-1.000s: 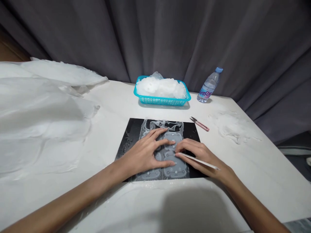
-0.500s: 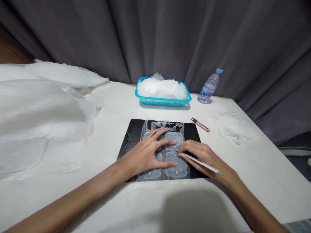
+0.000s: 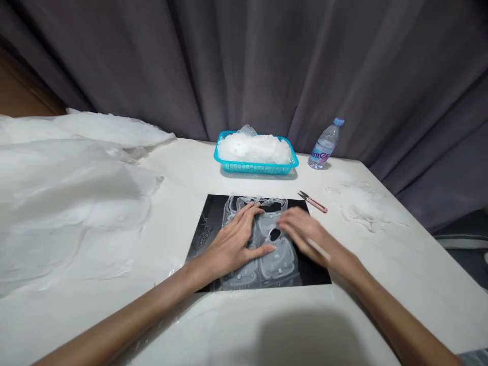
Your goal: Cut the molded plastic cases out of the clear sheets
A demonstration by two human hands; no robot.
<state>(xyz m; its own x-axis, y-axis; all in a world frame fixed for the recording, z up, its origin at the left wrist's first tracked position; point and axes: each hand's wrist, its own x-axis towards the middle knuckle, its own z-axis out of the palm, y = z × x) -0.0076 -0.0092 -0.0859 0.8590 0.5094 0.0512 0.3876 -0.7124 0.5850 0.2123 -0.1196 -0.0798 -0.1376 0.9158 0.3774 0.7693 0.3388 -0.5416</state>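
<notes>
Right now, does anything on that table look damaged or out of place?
Two things stand out. The clear panelled sheet has a dark opening beside the right hand, breaking its neat pattern; whether it's torn, I can't tell. Also, loose whitish scraps lie messily right of the snips, outside the blue basket.

Two bare hands [image 3: 233,244], one white stick [image 3: 319,249], one translucent plastic sheet [image 3: 280,259], one black board [image 3: 313,274], one turquoise plastic basket [image 3: 259,168], one blue-capped bottle [image 3: 323,147] and one pink-handled snipper [image 3: 315,203] share one worktop [image 3: 385,269].

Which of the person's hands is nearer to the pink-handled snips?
Right. The right hand is just this side of the snips; the left hand is farther off, to their left.
</notes>
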